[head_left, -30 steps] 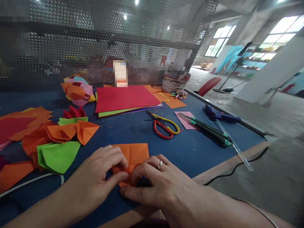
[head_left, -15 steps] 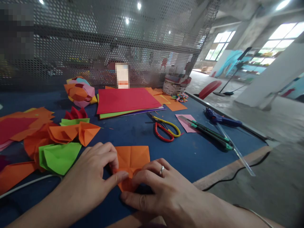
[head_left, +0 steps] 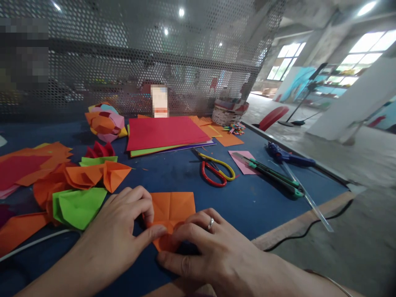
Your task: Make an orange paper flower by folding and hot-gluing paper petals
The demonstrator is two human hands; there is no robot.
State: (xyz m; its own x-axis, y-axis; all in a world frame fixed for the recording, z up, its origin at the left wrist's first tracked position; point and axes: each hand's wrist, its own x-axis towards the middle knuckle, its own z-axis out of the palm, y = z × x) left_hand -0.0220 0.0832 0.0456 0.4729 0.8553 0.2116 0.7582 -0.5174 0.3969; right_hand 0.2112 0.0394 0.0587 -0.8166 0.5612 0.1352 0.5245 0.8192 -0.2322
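A square of orange paper [head_left: 173,205] with crease lines lies on the blue table between my hands. Its near part is folded, and my fingers partly cover it there. My left hand [head_left: 126,222] grips the paper's left side, with the thumb on top near the middle. My right hand [head_left: 207,243], with a ring on one finger, holds the near right part, its thumb at the lower edge and its fingers curled over the fold. Left of my left hand sit a folded green paper piece [head_left: 78,208] and folded orange pieces [head_left: 116,175].
Scissors [head_left: 218,169] with red and yellow handles lie beyond my hands. To the right are a utility knife [head_left: 272,175], a glue gun [head_left: 287,156] and a clear glue stick [head_left: 309,200]. A red sheet stack [head_left: 167,134], paper ball [head_left: 107,123] and basket [head_left: 230,111] stand farther back.
Both hands keep nearly the same hold on the orange paper. The whole view has shifted very slightly, with things sitting a little lower in the picture.
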